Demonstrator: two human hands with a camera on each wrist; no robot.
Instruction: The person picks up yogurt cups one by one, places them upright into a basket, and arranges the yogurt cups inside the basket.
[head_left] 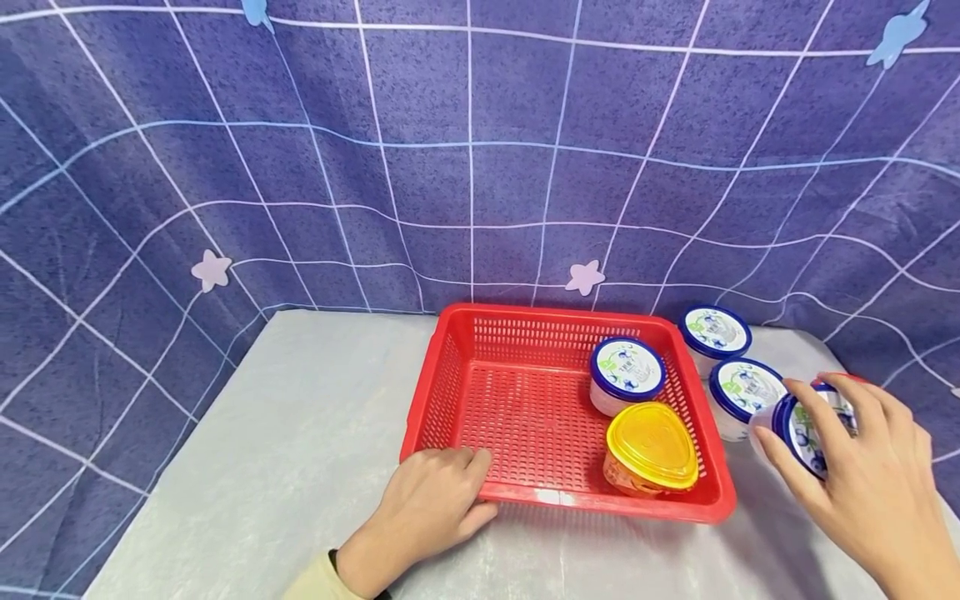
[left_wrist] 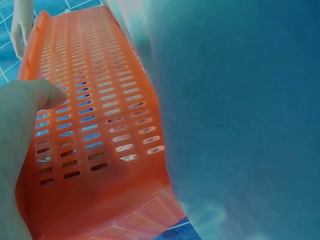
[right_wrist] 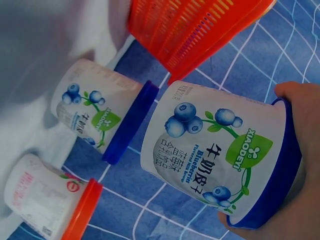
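Observation:
My left hand [head_left: 431, 496] grips the near rim of a red perforated basket [head_left: 442, 400], fingers over the edge and thumb against the outer wall. In the left wrist view the thumb [left_wrist: 50, 95] lies on the slotted side. My right hand [head_left: 873, 467] pinches a white yogurt-style tub [right_wrist: 210, 150] by its blue lid; blueberries are printed on its side. It is tilted and off the table, right of the basket. Inside the basket stand a blue-lidded tub [head_left: 627, 371] and a yellow-lidded cup [head_left: 651, 450], both on the right side.
Two more blue-lidded tubs [head_left: 715, 333] [head_left: 742, 392] stand just right of the basket. A red-lidded tub [right_wrist: 50, 197] is mostly hidden behind my right hand in the head view. The table [head_left: 300, 400] ends against a blue grid-patterned cloth [head_left: 420, 183].

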